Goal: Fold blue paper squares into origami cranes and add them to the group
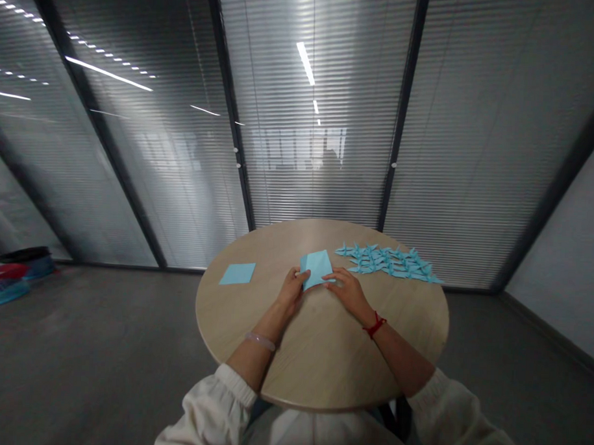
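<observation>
A light blue sheet of folded origami paper [317, 266] is held up over the middle of the round table. My left hand [293, 287] pinches its left edge, thumb on the face of the paper. On the other side, my right hand [347, 289] grips the lower right edge between thumb and fingers. Fold lines or layers seem to show on the paper, though they are too small to make out clearly. To the left lies a flat blue paper square [237, 273]. Several folded blue paper cranes [388, 261] are grouped in rows at the right.
The round wooden table [321, 353] stands before a glass wall with blinds [308, 184]. On the floor at far left are a red and blue basket [5, 284] and a dark-rimmed tub [30, 262]. A white wall [568, 258] is at right.
</observation>
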### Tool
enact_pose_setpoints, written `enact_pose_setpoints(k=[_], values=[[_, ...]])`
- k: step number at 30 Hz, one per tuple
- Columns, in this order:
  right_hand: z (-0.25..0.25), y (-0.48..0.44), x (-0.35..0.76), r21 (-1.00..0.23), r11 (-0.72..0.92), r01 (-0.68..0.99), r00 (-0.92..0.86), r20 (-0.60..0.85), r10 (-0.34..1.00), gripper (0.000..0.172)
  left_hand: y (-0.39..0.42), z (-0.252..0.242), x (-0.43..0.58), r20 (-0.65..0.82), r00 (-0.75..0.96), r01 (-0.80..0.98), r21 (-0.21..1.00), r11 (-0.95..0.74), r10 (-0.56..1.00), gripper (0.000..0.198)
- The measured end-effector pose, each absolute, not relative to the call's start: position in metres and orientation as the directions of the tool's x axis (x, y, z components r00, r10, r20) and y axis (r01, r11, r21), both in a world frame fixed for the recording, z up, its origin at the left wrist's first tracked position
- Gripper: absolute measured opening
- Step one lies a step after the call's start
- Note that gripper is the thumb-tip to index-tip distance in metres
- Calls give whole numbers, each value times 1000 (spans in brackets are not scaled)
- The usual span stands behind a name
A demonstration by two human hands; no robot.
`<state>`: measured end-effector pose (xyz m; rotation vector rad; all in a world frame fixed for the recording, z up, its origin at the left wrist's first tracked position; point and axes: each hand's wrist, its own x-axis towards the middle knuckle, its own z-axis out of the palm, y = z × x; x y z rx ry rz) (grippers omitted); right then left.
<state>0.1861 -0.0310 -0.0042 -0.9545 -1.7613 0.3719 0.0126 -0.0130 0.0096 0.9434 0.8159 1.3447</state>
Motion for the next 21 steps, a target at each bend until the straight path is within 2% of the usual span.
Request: enact_pose_setpoints(k=[7, 16, 21], values=[[-4, -30, 188, -662, 642, 386, -80, 670, 738, 18, -16, 11, 12, 86, 69, -451, 892, -46, 994, 31], [-2, -29, 190, -688, 650, 324, 49, 698, 714, 15, -20, 17, 10, 61, 114, -386, 922, -12, 992, 41], [2, -32, 188, -688, 662, 298, 35, 701, 712, 15, -24, 21, 9, 43, 112, -382, 924, 4, 993, 49]])
